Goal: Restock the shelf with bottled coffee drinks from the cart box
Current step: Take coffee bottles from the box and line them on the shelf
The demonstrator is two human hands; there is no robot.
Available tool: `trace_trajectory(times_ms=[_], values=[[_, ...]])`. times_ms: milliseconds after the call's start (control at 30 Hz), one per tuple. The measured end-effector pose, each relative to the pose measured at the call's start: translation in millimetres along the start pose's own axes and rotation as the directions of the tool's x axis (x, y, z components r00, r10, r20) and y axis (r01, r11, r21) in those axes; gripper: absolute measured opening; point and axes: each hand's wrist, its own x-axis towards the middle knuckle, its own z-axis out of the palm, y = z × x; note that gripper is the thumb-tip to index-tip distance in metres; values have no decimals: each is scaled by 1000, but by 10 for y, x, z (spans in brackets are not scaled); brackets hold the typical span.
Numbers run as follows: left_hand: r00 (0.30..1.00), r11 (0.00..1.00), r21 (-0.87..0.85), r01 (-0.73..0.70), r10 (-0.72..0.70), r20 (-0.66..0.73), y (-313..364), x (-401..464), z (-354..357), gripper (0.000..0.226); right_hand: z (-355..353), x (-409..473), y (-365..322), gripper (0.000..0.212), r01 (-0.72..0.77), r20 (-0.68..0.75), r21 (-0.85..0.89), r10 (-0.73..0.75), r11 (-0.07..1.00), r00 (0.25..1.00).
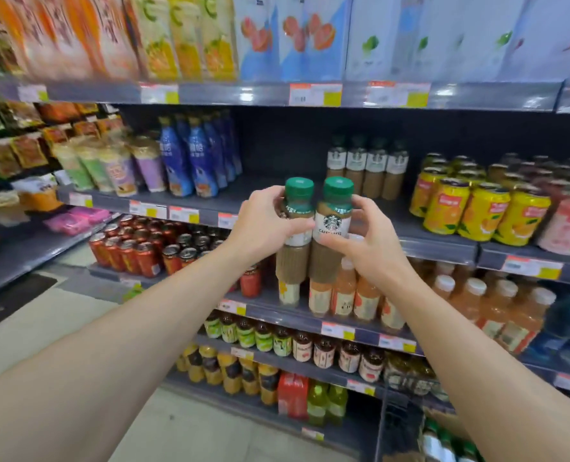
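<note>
Grey store shelf (230, 198) with a bare stretch lies just beyond both hands, where the left hand (263, 225) is wrapped around one green-capped coffee bottle (295, 228) and the right hand (368, 241) curls around a second bottle (331, 225) touching it, four matching bottles (366, 168) standing farther back to the right.

Held coffee bottles (313, 228): green caps, tan contents, white labels. Cans (476, 208) at shelf (443, 243) right end: yellow, orange-patterned.
</note>
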Motion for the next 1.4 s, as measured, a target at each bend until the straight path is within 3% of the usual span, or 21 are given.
trace_trajectory(times_ms=[267, 567, 700, 933, 1133, 1233, 1400], values=[[997, 996, -33, -77, 78, 22, -277, 1204, -32, 45, 221, 1195, 285, 76, 0, -81, 120, 9, 993, 997], [991, 992, -73, -105, 110, 70, -722, 2259, 53, 40, 367, 2184, 687, 69, 11, -111, 99, 1, 995, 994], [996, 994, -108, -37, 46, 79, -1015, 2416, 156, 53, 528, 2292, 899, 64, -4, -109, 77, 12, 997, 994], [991, 987, -153, -44, 63, 119, -1261, 2420, 252, 40, 622, 2200, 1029, 58, -48, -112, 16, 49, 999, 992], [979, 990, -126, -69, 91, 181, -1292, 2426, 231, 62, 658, 2124, 989, 59, -117, -112, 32, 120, 993, 986], [983, 992, -118, -46, 66, 170, -1300, 2431, 220, 79, 712, 2087, 958, 71, -177, -122, 26, 179, 984, 976], [989, 998, -56, -33, 41, 145, -1263, 2337, 253, 81, 822, 2007, 913, 104, -244, -167, -236, 208, 941, 964]])
